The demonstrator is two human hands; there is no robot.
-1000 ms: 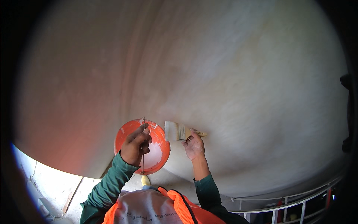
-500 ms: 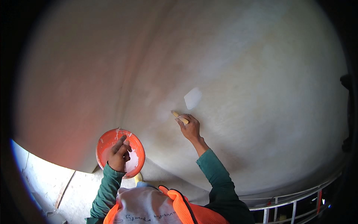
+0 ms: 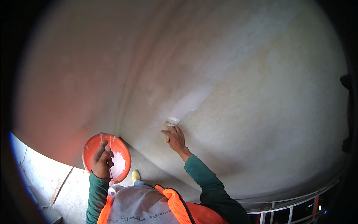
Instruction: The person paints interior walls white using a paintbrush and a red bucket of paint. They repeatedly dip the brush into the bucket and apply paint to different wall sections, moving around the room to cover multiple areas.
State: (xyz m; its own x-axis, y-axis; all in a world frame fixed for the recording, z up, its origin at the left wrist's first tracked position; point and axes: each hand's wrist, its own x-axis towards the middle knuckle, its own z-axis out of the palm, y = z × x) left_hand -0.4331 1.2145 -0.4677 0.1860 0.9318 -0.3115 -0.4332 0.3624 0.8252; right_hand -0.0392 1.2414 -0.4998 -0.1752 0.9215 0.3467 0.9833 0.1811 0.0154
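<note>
My right hand (image 3: 176, 140) is closed around the wooden handle of a flat paintbrush (image 3: 172, 121). The brush's pale bristles press against a large, curved, greyish-beige wall (image 3: 257, 112). From the bristles a wet white streak (image 3: 193, 100) runs up and to the right. Lower left, an orange bucket (image 3: 127, 158) hangs by its thin handle from my closed left hand (image 3: 101, 161). White paint (image 3: 119, 164) lies inside the bucket, and smears of it mark the inner wall. My left hand covers part of the opening.
At the lower right, a pale metal railing (image 3: 279, 207) curves beneath the wall. A brightly lit floor (image 3: 72, 194) shows at the lower left, with a narrow strip (image 3: 60, 186) across it. My yellow boot (image 3: 135, 175) stands just right of the bucket.
My right hand has turned the brush and moved down and left, its bristles now on the wall. The white patch has become a longer streak. The bucket has shifted left and slightly down.
</note>
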